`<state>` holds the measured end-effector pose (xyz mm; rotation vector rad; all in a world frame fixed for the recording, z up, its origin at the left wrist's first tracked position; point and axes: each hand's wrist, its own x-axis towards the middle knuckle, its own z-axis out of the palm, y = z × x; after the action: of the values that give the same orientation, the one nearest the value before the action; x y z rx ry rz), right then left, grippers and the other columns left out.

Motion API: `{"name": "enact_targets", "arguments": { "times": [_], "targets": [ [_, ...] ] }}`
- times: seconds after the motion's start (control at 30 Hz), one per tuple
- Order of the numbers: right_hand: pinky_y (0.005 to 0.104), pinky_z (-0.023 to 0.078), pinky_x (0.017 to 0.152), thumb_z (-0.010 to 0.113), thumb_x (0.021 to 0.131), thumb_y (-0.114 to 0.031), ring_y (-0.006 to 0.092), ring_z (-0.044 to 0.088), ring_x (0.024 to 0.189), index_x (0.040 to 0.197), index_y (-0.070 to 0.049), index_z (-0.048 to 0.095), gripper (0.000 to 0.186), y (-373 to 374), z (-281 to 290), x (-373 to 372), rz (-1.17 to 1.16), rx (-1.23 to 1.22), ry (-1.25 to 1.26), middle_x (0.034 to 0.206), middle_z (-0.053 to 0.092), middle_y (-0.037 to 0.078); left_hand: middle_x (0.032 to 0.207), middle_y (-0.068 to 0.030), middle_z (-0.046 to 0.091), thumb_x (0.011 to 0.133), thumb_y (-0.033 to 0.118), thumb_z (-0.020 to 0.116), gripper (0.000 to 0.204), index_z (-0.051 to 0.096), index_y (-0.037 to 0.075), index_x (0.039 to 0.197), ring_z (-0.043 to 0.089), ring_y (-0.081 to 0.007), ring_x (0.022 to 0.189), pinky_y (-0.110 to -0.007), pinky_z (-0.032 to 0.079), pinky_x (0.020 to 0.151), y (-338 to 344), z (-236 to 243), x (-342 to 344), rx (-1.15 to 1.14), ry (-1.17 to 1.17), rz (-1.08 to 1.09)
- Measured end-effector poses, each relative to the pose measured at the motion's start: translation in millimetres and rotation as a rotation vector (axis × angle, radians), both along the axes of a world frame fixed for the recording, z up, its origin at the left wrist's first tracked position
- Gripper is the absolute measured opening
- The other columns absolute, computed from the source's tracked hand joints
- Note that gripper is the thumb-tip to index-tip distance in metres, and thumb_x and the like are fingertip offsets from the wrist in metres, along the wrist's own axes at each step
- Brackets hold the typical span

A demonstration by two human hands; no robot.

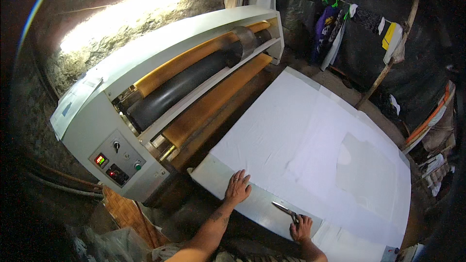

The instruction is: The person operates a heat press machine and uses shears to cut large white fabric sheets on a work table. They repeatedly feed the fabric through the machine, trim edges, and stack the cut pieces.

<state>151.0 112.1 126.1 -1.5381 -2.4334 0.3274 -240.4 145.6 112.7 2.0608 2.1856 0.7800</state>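
Note:
My left hand [237, 188] rests with its fingers apart on the near left border of a large table [259, 206], touching the edge of a white fabric sheet [281, 121] spread over it. My right hand [301, 228] grips metal scissors [284, 209] by the handle end, their blades pointing to the left over the table's bare metal strip. A paler, roughly square patch [364, 170] shows on the right part of the fabric.
A large roller machine [111, 111] with orange and black rolls and a control panel [116, 157] stands left of the table. Clothes [330, 34] hang on a line at the back right, near a wooden pole [369, 92]. A woven board [126, 213] leans below the machine.

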Motion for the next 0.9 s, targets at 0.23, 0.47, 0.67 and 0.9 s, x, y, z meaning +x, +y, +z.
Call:
{"name": "enact_targets", "arguments": {
  "times": [0.23,0.47,0.67,0.9],
  "targets": [
    [0.0526,0.031,0.095,0.06,0.082,-0.035,0.0386,0.043,0.109,0.123,-0.007,0.052,0.051,1.3,-1.0,0.0,0.024,-0.004,-0.01,0.115,0.049,0.02,0.143,-0.026,0.037,0.086,0.029,0.059,0.051,0.052,-0.002,0.127,0.034,-0.0418,0.132,-0.051,0.03,0.11,1.6,1.3,-1.5,0.026,-0.051,-0.004],
    [0.0536,0.03,0.095,0.061,0.079,-0.034,0.0395,0.042,0.108,0.122,-0.005,0.051,0.053,-0.4,-0.3,-1.0,0.013,-0.016,0.026,0.115,0.048,0.021,0.144,-0.0254,0.037,0.088,0.029,0.058,0.053,0.05,-0.002,0.13,0.033,-0.0405,0.134,-0.049,0.029,0.112,1.8,-4.2,-2.2,0.012,-0.049,-0.011],
    [0.055,0.029,0.096,0.059,0.081,-0.03,0.0413,0.041,0.108,0.122,-0.001,0.049,0.051,-2.8,-3.2,-3.0,0.115,0.057,0.017,0.115,0.047,0.024,0.145,-0.0234,0.037,0.087,0.029,0.058,0.055,0.05,-0.001,0.132,0.029,-0.0362,0.139,-0.045,0.024,0.115,-1.9,-11.4,-1.9,-0.026,-0.146,0.022],
    [0.0614,0.026,0.101,0.045,0.095,-0.041,0.0436,0.041,0.121,0.135,-0.011,0.052,0.05,-7.0,-6.7,0.5,0.077,0.002,-0.105,0.132,0.052,0.019,0.148,-0.0217,0.033,0.091,0.032,0.051,0.056,0.048,-0.001,0.135,0.028,-0.0343,0.139,-0.045,0.022,0.116,-7.3,-11.0,-1.0,-0.084,-0.019,0.044]
  ]
}}
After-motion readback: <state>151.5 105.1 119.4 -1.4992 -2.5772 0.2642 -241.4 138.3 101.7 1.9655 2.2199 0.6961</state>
